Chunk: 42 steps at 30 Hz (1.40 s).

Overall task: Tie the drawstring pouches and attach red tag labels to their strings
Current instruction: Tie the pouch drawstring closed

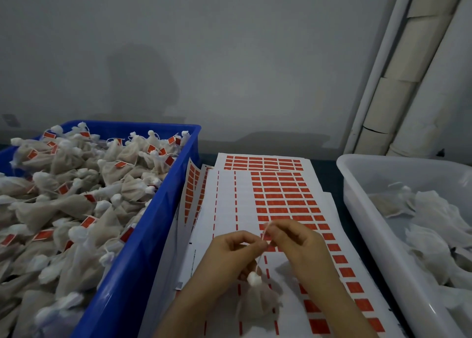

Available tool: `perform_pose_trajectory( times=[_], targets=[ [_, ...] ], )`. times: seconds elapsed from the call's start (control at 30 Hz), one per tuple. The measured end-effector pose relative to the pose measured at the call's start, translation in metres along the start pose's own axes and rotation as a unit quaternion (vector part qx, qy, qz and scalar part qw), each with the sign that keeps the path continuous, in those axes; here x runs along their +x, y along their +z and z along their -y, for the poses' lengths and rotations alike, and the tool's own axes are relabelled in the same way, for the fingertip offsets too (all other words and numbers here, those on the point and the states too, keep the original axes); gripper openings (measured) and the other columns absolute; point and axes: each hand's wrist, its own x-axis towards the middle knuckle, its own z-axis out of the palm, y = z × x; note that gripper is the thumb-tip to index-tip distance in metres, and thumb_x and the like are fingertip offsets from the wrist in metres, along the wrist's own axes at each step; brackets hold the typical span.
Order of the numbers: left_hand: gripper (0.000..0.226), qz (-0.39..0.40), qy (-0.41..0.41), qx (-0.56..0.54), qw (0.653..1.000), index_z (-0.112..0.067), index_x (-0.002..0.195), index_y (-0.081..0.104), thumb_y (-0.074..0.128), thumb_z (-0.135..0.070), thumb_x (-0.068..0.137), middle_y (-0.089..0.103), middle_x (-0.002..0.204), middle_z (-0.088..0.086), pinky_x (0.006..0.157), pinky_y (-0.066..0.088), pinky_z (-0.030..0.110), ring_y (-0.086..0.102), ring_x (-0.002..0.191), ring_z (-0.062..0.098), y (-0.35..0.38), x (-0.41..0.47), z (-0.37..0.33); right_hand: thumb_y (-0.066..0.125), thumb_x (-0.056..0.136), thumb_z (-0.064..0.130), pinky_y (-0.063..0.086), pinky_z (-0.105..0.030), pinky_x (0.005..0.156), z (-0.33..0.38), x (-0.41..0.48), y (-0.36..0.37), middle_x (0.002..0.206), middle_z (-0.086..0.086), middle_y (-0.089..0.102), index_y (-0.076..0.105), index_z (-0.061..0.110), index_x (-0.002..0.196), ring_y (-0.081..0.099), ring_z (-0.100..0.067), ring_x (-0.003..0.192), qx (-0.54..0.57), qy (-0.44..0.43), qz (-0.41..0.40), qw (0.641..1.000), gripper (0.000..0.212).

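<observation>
A small beige mesh pouch (258,302) with a white gathered top lies on the label sheets, below my hands. Its thin drawstring (260,257) runs up from the knot to my fingers. My left hand (229,253) pinches the string near its upper end. My right hand (298,245) pinches the string tip, where a small piece shows between the fingers; I cannot tell if it is a red tag. Sheets of red tag labels (283,192) lie under both hands, with many labels peeled off on their left side.
A blue crate (143,248) on the left is piled with tied pouches carrying red tags. A translucent white bin (357,184) on the right holds loose pouches without tags. A grey wall stands behind, and white pipes (413,64) run down at the right.
</observation>
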Motion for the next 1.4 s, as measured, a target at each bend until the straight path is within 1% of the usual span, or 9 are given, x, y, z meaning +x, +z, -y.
perform_pose_trajectory(
  times=[0.07, 0.13, 0.23, 0.37, 0.6, 0.73, 0.93, 1.17, 1.4],
  targets=[
    [0.013, -0.051, -0.012, 0.020, 0.998, -0.026, 0.074, 0.069, 0.063, -0.034, 0.083, 0.066, 0.057, -0.010, 0.048, 0.048, 0.012, 0.062, 0.050, 0.005, -0.001, 0.003, 0.005, 0.058, 0.083, 0.032, 0.045, -0.005, 0.068, -0.011, 0.002, 0.004, 0.099, 0.022, 0.064, 0.060, 0.040, 0.092, 0.059, 0.004, 0.083, -0.087, 0.016, -0.028, 0.996, 0.012],
    [0.014, -0.095, -0.028, 0.039, 0.994, -0.023, 0.077, 0.066, 0.061, -0.034, 0.084, 0.066, 0.068, -0.005, 0.047, 0.047, 0.013, 0.062, 0.058, 0.010, -0.002, 0.006, 0.010, 0.057, 0.084, 0.035, 0.044, -0.022, 0.091, -0.024, 0.003, 0.012, 0.122, 0.010, 0.058, 0.055, 0.031, 0.116, 0.055, -0.005, 0.104, -0.183, 0.044, -0.021, 0.982, 0.032],
    [0.015, -0.120, -0.036, 0.054, 0.991, -0.022, 0.076, 0.063, 0.059, -0.033, 0.086, 0.065, 0.073, -0.001, 0.047, 0.046, 0.013, 0.060, 0.061, 0.012, -0.004, 0.008, 0.013, 0.059, 0.078, 0.048, 0.034, -0.034, 0.106, -0.035, 0.000, 0.025, 0.136, 0.010, 0.047, 0.045, 0.031, 0.128, 0.043, -0.011, 0.123, -0.246, 0.051, 0.001, 0.968, 0.054],
    [0.016, -0.125, -0.031, 0.062, 0.990, -0.021, 0.077, 0.064, 0.059, -0.033, 0.086, 0.064, 0.071, 0.000, 0.042, 0.045, 0.011, 0.060, 0.059, 0.013, -0.005, 0.009, 0.013, 0.062, 0.074, 0.052, 0.035, -0.032, 0.103, -0.037, 0.003, 0.030, 0.133, 0.009, 0.050, 0.048, 0.030, 0.126, 0.045, -0.011, 0.119, -0.259, 0.049, -0.012, 0.965, 0.058],
    [0.018, -0.106, -0.028, 0.057, 0.992, -0.021, 0.073, 0.064, 0.060, -0.033, 0.085, 0.063, 0.065, -0.001, 0.048, 0.049, 0.015, 0.060, 0.056, 0.012, -0.011, 0.008, 0.010, 0.061, 0.079, 0.043, 0.038, -0.025, 0.096, -0.035, -0.001, 0.027, 0.119, 0.009, 0.062, 0.062, 0.025, 0.112, 0.051, -0.009, 0.105, -0.317, 0.012, -0.008, 0.948, 0.038],
    [0.019, -0.098, -0.038, 0.071, 0.992, -0.020, 0.076, 0.065, 0.058, -0.034, 0.086, 0.064, 0.071, -0.001, 0.047, 0.047, 0.012, 0.060, 0.062, 0.012, -0.009, 0.005, 0.011, 0.059, 0.082, 0.040, 0.036, -0.024, 0.099, -0.034, -0.004, 0.024, 0.126, 0.010, 0.058, 0.060, 0.026, 0.115, 0.047, -0.008, 0.112, -0.313, 0.003, 0.005, 0.950, 0.037],
    [0.020, -0.107, -0.033, 0.082, 0.990, -0.019, 0.076, 0.064, 0.057, -0.034, 0.087, 0.063, 0.070, -0.002, 0.039, 0.041, 0.004, 0.059, 0.060, 0.011, -0.009, 0.006, 0.009, 0.068, 0.073, 0.044, 0.031, -0.031, 0.106, -0.033, -0.014, 0.017, 0.136, 0.014, 0.047, 0.048, 0.032, 0.126, 0.040, -0.008, 0.123, -0.281, 0.061, 0.041, 0.957, 0.058],
    [0.020, -0.111, -0.029, 0.057, 0.992, -0.020, 0.072, 0.063, 0.058, -0.032, 0.087, 0.064, 0.071, -0.003, 0.039, 0.041, 0.004, 0.059, 0.061, 0.011, -0.007, 0.004, 0.010, 0.063, 0.079, 0.039, 0.033, -0.029, 0.104, -0.030, -0.014, 0.017, 0.133, 0.009, 0.052, 0.053, 0.027, 0.122, 0.046, -0.010, 0.119, -0.298, 0.048, 0.047, 0.952, 0.046],
    [0.021, -0.101, -0.019, 0.065, 0.993, -0.022, 0.071, 0.063, 0.057, -0.035, 0.087, 0.065, 0.071, -0.003, 0.047, 0.045, 0.009, 0.061, 0.063, 0.011, -0.004, 0.008, 0.013, 0.056, 0.084, 0.040, 0.036, -0.026, 0.101, -0.031, -0.010, 0.018, 0.129, 0.008, 0.056, 0.056, 0.028, 0.119, 0.050, -0.009, 0.111, -0.319, 0.039, 0.028, 0.946, 0.038]
  ],
)
